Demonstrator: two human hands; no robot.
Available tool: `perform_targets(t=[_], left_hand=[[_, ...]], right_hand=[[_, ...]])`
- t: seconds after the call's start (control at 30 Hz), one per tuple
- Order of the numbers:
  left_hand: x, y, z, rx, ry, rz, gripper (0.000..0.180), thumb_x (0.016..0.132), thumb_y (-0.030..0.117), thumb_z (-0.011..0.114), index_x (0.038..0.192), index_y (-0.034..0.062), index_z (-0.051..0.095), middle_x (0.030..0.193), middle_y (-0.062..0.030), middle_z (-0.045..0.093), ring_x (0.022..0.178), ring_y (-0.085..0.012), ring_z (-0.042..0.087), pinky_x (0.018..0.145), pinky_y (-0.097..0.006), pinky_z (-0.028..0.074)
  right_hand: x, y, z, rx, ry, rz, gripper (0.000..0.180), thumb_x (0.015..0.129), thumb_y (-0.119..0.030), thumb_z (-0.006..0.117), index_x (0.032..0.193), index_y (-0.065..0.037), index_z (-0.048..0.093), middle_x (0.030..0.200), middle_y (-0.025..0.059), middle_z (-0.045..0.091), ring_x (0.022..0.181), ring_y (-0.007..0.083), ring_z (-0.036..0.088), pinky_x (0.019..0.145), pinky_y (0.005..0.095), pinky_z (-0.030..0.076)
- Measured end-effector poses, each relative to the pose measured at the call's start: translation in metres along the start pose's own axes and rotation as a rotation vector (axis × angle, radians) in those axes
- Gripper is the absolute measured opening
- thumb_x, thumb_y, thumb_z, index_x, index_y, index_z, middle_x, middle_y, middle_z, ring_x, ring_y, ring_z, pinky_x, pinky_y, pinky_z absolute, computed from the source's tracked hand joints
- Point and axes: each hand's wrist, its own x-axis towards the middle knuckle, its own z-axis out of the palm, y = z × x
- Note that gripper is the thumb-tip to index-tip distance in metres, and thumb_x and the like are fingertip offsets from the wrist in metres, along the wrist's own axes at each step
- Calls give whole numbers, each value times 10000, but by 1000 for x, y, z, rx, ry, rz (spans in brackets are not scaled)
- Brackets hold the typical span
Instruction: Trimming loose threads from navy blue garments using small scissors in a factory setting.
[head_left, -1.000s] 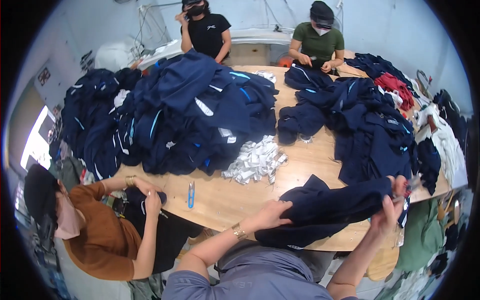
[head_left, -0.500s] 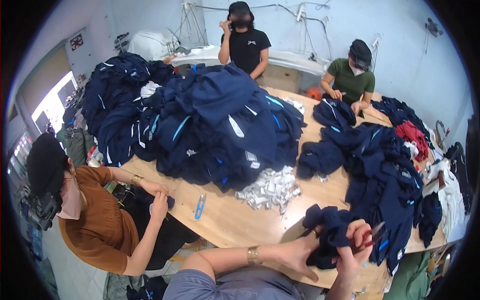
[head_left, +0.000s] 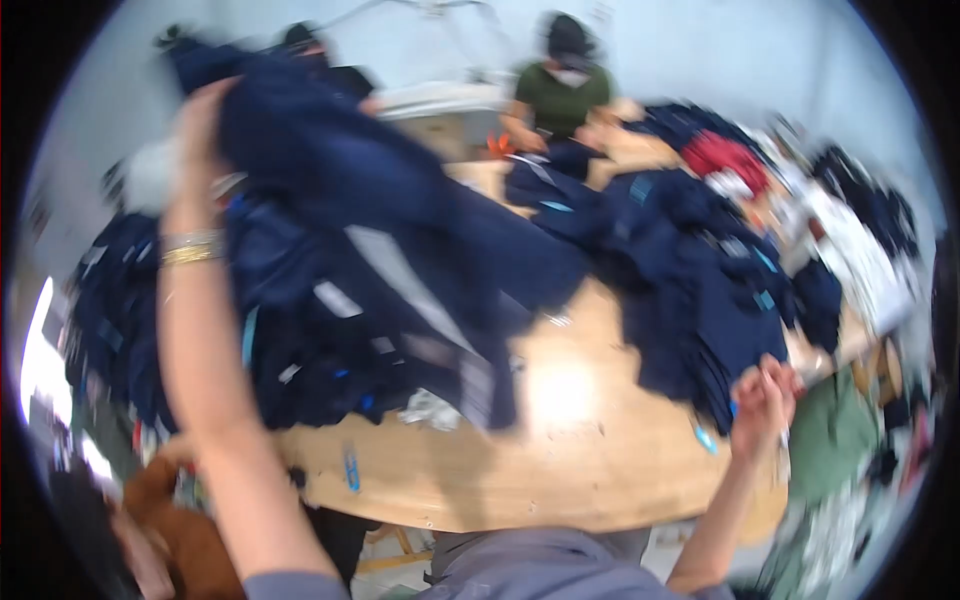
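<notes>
My left hand (head_left: 205,125) is raised high at the far left, closed on a navy garment (head_left: 340,150). The garment hangs from it across the middle, smeared by motion, with a long pale grey stripe showing. Low on the right, my right hand (head_left: 765,400) is closed beside the edge of a navy garment pile (head_left: 690,290). What its fingers hold is blurred, though a thin greyish edge shows below them. Behind the lifted garment lies the big heap of navy garments (head_left: 130,300), partly hidden.
Blue thread snips (head_left: 351,470) lie near the table's (head_left: 570,470) front edge. White scraps (head_left: 430,410) sit by the heap. One co-worker (head_left: 565,95) works across the table, another (head_left: 185,520) at lower left; a third is mostly hidden. Red cloth (head_left: 722,162) lies at right.
My left hand has swung up and far left, lifting a navy garment. The dark cloth piece has left my right hand, which moved rightward; its red-handled scissors no longer show clearly. The view has turned right.
</notes>
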Motion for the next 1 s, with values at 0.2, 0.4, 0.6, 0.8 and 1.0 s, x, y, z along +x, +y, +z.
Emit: perform_targets(t=[0.2,0.4,0.6,0.8,1.0], left_hand=[[-11,-96,-15,-137,308,-472,426,817,273,584,1141,7,509,1135,-87,525,1020,-211,512,844,-373,431],[-63,-131,70,257,705,-587,341,889,320,537,1157,111,498,1196,-35,508,1096,-169,429,815,-435,388],[-215,-36,281,-43,6,-314,331,884,198,570,1181,64,512,1136,-29,528,1012,-123,497,860,-237,391],[-321,-50,394,-391,-434,-673,368,812,32,619,1159,22,497,1104,-101,552,1008,-168,549,855,-279,459],[-305,-22,500,-432,-440,-503,577,786,44,655,1292,78,379,1155,-128,508,1017,-200,532,825,-299,481]], right_hand=[[-4,64,-98,-542,444,166,177,834,-137,635,799,-82,470,664,-11,493,581,88,536,476,213,422],[20,120,-147,-1437,251,-164,342,679,-203,761,587,-24,484,807,99,538,734,240,529,645,336,426],[94,145,-144,-1763,152,-534,275,654,-214,740,625,-26,542,883,118,541,865,283,549,687,365,430],[152,111,-63,-1064,114,-428,207,722,-92,641,633,-17,469,566,99,457,491,244,472,493,318,393],[95,58,70,-477,-268,-209,205,744,-152,718,753,-4,576,611,-21,536,579,29,475,500,205,400]])
